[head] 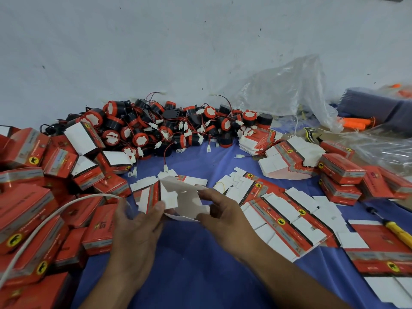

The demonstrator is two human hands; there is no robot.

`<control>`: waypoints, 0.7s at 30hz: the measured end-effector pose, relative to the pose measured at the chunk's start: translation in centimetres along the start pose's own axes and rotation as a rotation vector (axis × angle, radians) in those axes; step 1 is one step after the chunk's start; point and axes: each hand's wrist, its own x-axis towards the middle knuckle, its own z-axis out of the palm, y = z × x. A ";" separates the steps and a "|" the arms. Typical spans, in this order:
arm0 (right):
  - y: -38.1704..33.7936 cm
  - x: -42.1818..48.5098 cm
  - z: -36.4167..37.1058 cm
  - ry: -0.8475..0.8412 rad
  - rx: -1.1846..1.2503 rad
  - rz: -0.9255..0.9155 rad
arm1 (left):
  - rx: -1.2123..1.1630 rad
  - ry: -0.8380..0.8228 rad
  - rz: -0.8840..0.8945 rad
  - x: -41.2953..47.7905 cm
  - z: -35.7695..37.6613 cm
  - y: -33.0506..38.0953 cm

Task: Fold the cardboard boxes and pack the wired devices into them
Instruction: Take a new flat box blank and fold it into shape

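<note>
A half-opened red and white cardboard box blank [178, 197] is held above the blue cloth at centre. My left hand [138, 226] pinches its left side with the thumb on top. My right hand [223, 215] grips its right edge with curled fingers. A heap of round black and red wired devices [169, 128] with white connectors lies behind it against the wall. Flat box blanks [283, 215] are spread to the right. Folded red boxes [33, 197] are piled at the left.
More folded boxes [341, 175] and stacked blanks [289, 159] sit at right. A yellow-handled screwdriver [399, 233] lies at far right. A clear plastic bag [285, 90] and orange tools [354, 122] lie at back right. A white cable [44, 221] crosses the left pile.
</note>
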 end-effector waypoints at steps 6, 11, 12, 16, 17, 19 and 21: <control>-0.7 -0.3 0.3 -0.119 0.437 0.092 | -0.233 -0.147 -0.129 0.2 -0.8 -0.3; -1.3 -0.4 -0.2 -0.266 0.622 0.070 | -0.307 -0.256 -0.143 0.0 -0.6 -0.7; -1.4 -0.4 -0.2 -0.286 0.664 0.064 | -0.283 -0.254 -0.136 0.0 -0.5 -0.7; -1.0 -0.2 0.0 -0.237 0.731 0.140 | -0.142 -0.330 -0.122 -0.5 0.1 -1.7; -0.8 -0.2 0.1 -0.201 0.705 0.179 | -0.117 -0.348 -0.123 -0.7 0.2 -2.0; -0.5 -0.4 0.2 -0.140 0.562 0.206 | -0.087 -0.364 -0.118 -0.8 0.3 -2.4; -0.8 -0.7 0.5 -0.118 0.353 0.157 | -0.085 -0.361 -0.115 -0.6 0.2 -2.2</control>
